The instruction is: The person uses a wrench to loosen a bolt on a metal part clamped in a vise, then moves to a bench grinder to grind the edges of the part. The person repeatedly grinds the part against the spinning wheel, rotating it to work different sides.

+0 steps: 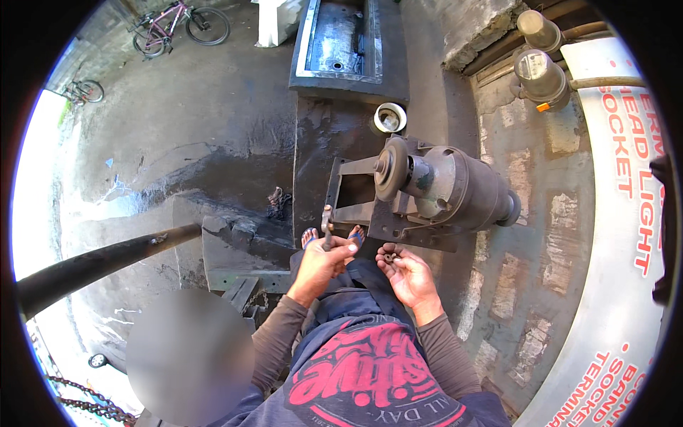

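My left hand (320,269) is closed in a pinch on a short metal rod-like piece (327,219), brownish, with a knobbed upper end pointing away from me. Just to its right, my right hand (415,282) is turned palm up with curled fingers. Small dull metal parts (390,257) lie at those fingertips; they are too small to name exactly. Beyond both hands stands a motor-driven grinder (462,186) with a round wheel (392,169) on its left end, bolted to a rusty metal frame (356,213). Neither hand touches it.
Past the grinder are a white bucket (390,118) and a rectangular basin (338,77). A dark pole (107,265) slants in from the left. Printed sheeting (612,213) lines the right, below two cylindrical metal housings (541,75). A bicycle (178,30) stands far left. A blurred round patch hides the lower left.
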